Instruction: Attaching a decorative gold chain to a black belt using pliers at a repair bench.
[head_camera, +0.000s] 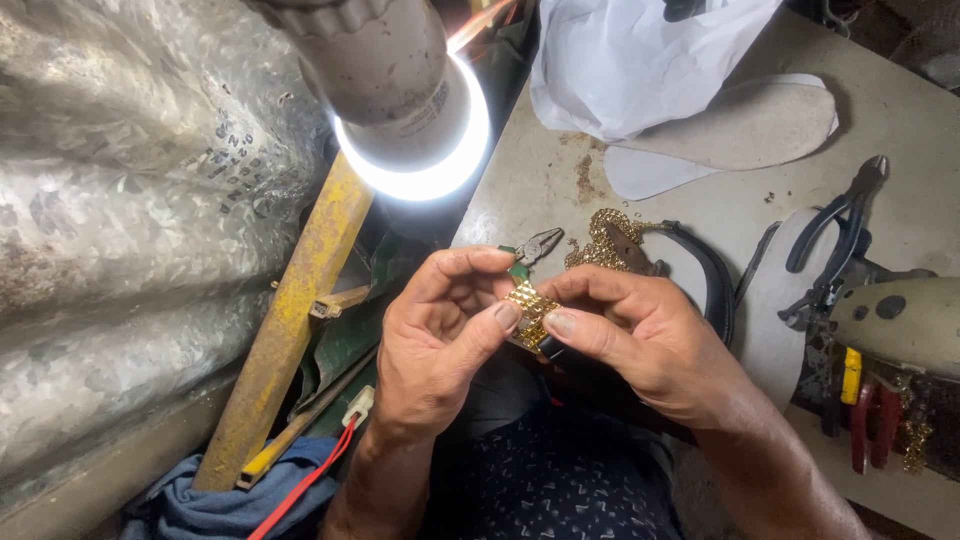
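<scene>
My left hand (440, 335) and my right hand (640, 335) meet over my lap, both pinching a small gold chain-mesh ornament (530, 305) between thumbs and fingertips. The jaws of small pliers (540, 243) with a green handle stick out just above my left fingers; which hand holds them I cannot tell. Behind my right hand lies a dark sandal strap (700, 275) with more gold chain trim (600, 240) on it.
A lit bulb (410, 130) hangs close above at the left. Corrugated metal sheet (130, 200) and a yellow bar (300, 300) fill the left. On the worktable (900, 110) lie white insoles (740, 130), a white plastic bag (630, 55), black pliers (840, 235) and red-handled tools (870, 420).
</scene>
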